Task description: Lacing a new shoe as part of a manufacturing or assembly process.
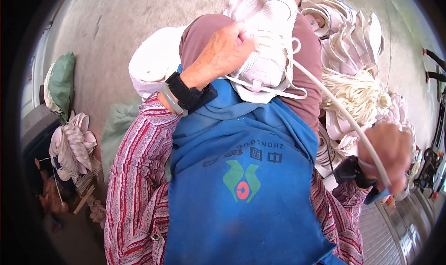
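Across my lap lies a white shoe upper [267,56] with its laces partly threaded through the front. My left hand [226,50] is closed at its left side, thumb and fingers pressed together on it. A white shoelace [335,100] runs taut from the upper to my right hand [390,149], which is out at the far right and smeared by motion. The lace end goes into the right hand's closed fingers. A loose lace loop [297,46] stands off the upper's right edge, and another strand lies across its near end.
Stacked white shoe uppers [357,44] and a bundle of cream laces [353,91] are beside my right leg. A round white piece [155,56] sits by my left knee. Farther left are a green sack [62,81] and a bunch of pale pieces [76,146]. A blue apron [241,209] covers my front.
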{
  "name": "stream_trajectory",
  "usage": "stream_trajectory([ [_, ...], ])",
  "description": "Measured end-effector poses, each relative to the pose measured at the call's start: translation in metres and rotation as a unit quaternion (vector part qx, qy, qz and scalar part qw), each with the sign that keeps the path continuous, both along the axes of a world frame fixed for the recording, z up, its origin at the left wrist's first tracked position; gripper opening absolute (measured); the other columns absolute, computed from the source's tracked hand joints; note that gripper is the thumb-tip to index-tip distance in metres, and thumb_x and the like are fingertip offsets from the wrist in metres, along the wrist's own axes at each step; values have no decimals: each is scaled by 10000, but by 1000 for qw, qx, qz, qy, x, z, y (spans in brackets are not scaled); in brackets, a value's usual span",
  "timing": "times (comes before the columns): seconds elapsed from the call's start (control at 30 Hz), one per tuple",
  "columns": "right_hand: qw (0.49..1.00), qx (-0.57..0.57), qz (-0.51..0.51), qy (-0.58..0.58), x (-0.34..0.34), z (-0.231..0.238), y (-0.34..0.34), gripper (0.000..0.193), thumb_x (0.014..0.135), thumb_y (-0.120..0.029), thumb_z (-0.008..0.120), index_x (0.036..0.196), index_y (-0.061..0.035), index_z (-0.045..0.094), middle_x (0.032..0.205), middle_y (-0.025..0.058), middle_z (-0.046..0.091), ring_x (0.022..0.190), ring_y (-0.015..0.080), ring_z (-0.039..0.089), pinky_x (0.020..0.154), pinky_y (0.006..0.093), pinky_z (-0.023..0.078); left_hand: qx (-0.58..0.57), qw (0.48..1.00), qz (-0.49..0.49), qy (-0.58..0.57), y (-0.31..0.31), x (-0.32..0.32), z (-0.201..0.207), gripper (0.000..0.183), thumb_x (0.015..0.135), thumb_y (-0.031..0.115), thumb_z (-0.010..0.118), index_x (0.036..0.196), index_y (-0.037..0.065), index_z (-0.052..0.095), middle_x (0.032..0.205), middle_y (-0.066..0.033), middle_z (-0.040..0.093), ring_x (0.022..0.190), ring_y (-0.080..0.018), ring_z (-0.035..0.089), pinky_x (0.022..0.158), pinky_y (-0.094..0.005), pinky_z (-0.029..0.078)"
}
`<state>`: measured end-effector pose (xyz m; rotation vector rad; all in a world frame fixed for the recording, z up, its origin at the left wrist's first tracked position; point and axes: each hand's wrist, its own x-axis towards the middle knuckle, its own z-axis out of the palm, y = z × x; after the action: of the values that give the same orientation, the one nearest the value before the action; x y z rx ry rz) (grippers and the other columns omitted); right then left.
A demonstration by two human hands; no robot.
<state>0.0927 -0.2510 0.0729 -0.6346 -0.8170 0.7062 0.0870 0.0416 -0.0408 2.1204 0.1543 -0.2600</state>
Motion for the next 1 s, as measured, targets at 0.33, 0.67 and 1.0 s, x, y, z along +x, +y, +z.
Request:
stream_trajectory([
  [0.33,683,-350,-465,-442,-38,38,-50,187,753,-161,613,710,19,647,673,84,583,508,161,450,488,274,328,-28,999,-16,-21,2,3,-5,230,851,257,588,848,29,559,702,-29,550,666,-95,495,602,-262,412],
  [0.67,645,-519,-469,-308,-4,-86,89,170,777,-117,698,927,-50,657,779,107,581,683,247,588,613,347,468,-31,999,-18,3,-2,2,-6,279,877,297,582,852,19,563,693,-25,550,653,-96,496,593,-263,417],
  [1.0,625,-541,-425,-369,-3,-89,92,122,789,-149,700,856,-52,666,802,96,560,659,224,588,576,334,469,-50,999,-9,-19,3,0,-12,288,879,298,592,853,13,561,655,-7,506,628,-80,457,564,-261,397],
])
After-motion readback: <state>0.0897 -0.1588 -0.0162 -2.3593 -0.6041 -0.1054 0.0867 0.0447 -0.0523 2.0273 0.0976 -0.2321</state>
